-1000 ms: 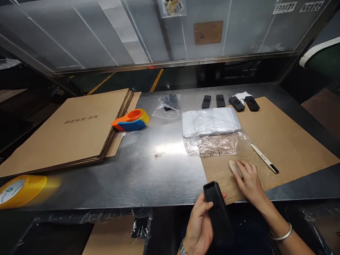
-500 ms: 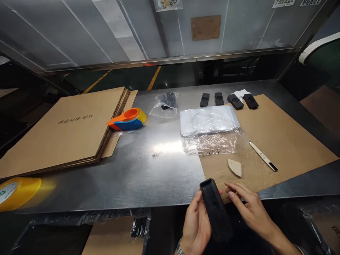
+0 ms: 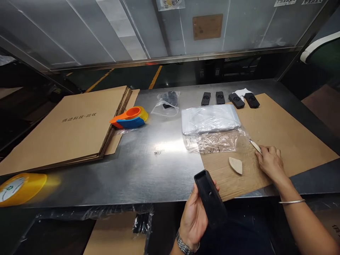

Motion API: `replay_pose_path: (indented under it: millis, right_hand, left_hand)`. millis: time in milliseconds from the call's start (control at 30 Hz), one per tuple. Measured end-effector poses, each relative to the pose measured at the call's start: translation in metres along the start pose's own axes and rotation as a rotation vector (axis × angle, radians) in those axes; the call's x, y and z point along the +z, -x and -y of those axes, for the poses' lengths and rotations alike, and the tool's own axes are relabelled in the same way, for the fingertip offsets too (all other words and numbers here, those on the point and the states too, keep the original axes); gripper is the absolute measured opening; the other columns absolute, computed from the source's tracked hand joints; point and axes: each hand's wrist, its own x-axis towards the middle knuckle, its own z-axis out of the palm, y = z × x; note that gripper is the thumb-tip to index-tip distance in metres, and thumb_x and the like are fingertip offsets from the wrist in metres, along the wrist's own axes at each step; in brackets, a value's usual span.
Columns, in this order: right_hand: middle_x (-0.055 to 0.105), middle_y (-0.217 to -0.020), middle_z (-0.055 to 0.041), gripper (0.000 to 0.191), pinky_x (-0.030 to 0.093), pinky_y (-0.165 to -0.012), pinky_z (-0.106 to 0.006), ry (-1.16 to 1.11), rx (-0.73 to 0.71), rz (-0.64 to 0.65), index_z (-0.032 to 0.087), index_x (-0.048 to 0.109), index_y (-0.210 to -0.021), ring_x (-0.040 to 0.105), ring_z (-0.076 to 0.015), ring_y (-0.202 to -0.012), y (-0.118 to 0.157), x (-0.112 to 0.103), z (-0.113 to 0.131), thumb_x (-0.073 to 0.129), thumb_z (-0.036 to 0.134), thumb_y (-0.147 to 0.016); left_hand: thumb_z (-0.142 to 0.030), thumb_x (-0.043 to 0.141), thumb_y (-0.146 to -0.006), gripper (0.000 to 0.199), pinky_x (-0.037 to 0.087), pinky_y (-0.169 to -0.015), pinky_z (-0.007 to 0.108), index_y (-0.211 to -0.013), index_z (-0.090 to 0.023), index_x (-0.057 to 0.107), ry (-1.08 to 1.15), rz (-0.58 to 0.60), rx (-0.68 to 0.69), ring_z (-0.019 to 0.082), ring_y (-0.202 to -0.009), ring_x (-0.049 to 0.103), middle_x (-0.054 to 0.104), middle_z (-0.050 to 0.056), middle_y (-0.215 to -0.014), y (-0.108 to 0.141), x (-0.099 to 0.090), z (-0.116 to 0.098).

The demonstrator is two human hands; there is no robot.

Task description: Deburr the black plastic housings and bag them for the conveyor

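Observation:
A long black plastic housing [image 3: 211, 200], its hollow side facing up, is held by my left hand [image 3: 195, 216] at the table's front edge. My right hand [image 3: 271, 163] has its fingers closed on the white-handled knife [image 3: 255, 146], which lies on the cardboard sheet with its tip pointing up and left. Between the two hands, a tan wedge-shaped piece [image 3: 236, 165] rests on the same sheet. Behind it is a stack of clear plastic bags [image 3: 211, 119].
Several black parts [image 3: 220, 98] and a white cloth [image 3: 242, 92] are at the back right. A bagged black part [image 3: 170, 101] lies mid-table. Leftward are an orange-and-blue tape dispenser [image 3: 130, 118], stacked cardboard [image 3: 74, 124] and a yellow tape roll [image 3: 25, 189].
My right hand has moved right and forward from beside the housing and closed on the knife's handle. My left hand and the housing have shifted slightly up and left.

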Motion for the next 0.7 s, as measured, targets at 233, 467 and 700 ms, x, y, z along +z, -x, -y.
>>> replay_pose_path:
  millis: [233,467,700]
  right_hand:
    - [0.058,-0.077,-0.0104,0.021,0.044,-0.061,-0.035,-0.061,0.049,0.096,0.016,0.053,-0.089,0.055,-0.0234,-0.07,0.023,-0.02,0.021,0.041,0.033,-0.082]
    - [0.061,-0.115,-0.0083,0.042,0.05,-0.081,-0.029,-0.565,-0.196,0.583,0.025,0.034,-0.133,0.06,-0.0199,-0.099,0.104,-0.067,0.106,0.039,0.032,-0.092]
    - [0.066,-0.081,-0.0023,0.031,0.052,-0.062,-0.025,-0.544,-0.451,0.639,0.026,0.052,-0.117,0.064,-0.0182,-0.072,0.127,-0.082,0.145,0.036,0.022,-0.092]
  left_hand:
    - [-0.047,0.043,-0.087,0.044,0.05,-0.079,0.036,-0.099,-0.01,0.062,-0.117,0.007,0.09,0.022,-0.085,0.064,0.068,0.01,-0.093,0.0,-0.004,-0.002]
    - [-0.05,0.045,-0.085,0.047,0.052,-0.062,0.026,-0.103,-0.008,0.057,-0.241,-0.063,0.259,0.017,-0.068,0.063,0.065,0.011,-0.081,-0.005,-0.001,-0.001]
    - [-0.055,0.053,-0.078,0.05,0.052,-0.062,0.026,-0.099,-0.01,0.06,-0.227,-0.116,0.357,0.017,-0.066,0.061,0.064,0.01,-0.078,-0.003,0.004,0.001]
